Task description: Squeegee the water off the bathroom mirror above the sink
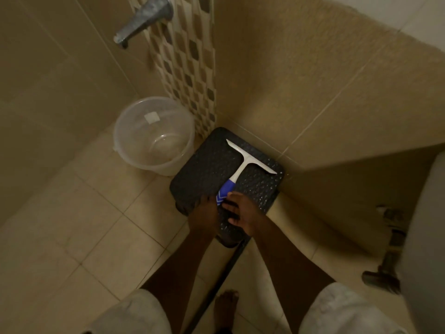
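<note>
A squeegee [243, 165] with a white blade and a blue-and-white handle lies flat on a dark textured stool [202, 169] in the corner of the tiled floor. Both my hands are at the handle's near end. My left hand [204, 214] covers the tip of the handle from the left, and its fingers are hidden in shadow. My right hand [243, 210] has its fingers spread, with the thumb touching the blue part of the handle. The mirror is out of view.
A clear plastic bucket [125, 143] stands left of the stool under a metal wall tap [144, 20]. A white fixture [426, 225] with pipework [391, 239] below it fills the right edge. My bare foot [226, 307] is on the floor tiles.
</note>
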Tool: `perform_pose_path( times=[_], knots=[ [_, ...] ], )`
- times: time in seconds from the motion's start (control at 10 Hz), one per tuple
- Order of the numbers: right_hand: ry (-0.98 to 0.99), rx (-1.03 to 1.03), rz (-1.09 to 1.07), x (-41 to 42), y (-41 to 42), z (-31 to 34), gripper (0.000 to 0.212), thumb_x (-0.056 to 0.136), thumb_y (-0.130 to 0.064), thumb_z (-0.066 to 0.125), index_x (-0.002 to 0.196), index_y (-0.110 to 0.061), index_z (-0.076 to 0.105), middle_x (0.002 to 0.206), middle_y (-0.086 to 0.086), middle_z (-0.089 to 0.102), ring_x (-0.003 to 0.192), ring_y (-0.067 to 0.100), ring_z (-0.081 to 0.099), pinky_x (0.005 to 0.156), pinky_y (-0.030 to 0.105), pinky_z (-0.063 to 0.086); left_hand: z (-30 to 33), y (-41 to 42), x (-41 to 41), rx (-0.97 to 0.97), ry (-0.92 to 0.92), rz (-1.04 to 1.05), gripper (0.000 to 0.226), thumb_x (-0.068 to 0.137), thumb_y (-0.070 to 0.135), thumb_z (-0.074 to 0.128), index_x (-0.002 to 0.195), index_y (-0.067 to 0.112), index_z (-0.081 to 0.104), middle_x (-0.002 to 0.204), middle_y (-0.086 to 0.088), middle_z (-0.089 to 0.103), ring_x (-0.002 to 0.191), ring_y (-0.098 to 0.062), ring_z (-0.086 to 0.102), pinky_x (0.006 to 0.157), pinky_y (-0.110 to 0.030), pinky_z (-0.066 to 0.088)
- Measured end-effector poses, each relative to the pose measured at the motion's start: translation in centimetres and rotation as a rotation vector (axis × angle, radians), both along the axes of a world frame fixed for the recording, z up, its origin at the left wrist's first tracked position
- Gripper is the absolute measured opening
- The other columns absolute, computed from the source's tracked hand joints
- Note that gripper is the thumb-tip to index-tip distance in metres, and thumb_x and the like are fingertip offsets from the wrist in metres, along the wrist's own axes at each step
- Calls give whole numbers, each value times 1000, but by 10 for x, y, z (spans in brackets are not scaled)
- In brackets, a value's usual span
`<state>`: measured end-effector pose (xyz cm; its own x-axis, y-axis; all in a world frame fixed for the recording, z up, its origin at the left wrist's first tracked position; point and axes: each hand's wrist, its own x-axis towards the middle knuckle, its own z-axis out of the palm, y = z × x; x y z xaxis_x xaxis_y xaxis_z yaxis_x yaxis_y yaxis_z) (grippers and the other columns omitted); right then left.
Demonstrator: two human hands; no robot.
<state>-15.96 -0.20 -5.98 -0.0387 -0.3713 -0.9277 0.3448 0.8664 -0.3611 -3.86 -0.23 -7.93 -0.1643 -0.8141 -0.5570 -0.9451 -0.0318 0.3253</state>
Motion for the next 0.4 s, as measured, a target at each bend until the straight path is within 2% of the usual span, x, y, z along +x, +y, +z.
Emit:
perform_pose_path(
  times=[0.2, 0.4],
  knots=[
    [84, -16, 50, 0, 14, 16, 50, 93, -31, 55, 140, -28, 41, 136, 7, 52, 120, 24, 51, 89, 42, 45, 24, 12, 5, 41, 18, -6, 62, 92, 35, 55, 146, 17, 31, 148, -12, 39, 129, -26, 46, 102, -39, 44],
    [189, -71, 128, -7, 17, 61, 53, 93, -27, 57, 142, -26, 38, 141, 8, 48, 125, 24, 48, 85, 39, 43, 74, 9, 2, 48, 6, -47, 52, 93, 27, 55, 141, 16, 38, 145, -12, 42, 128, -26, 46, 103, -39, 42]
  ],
)
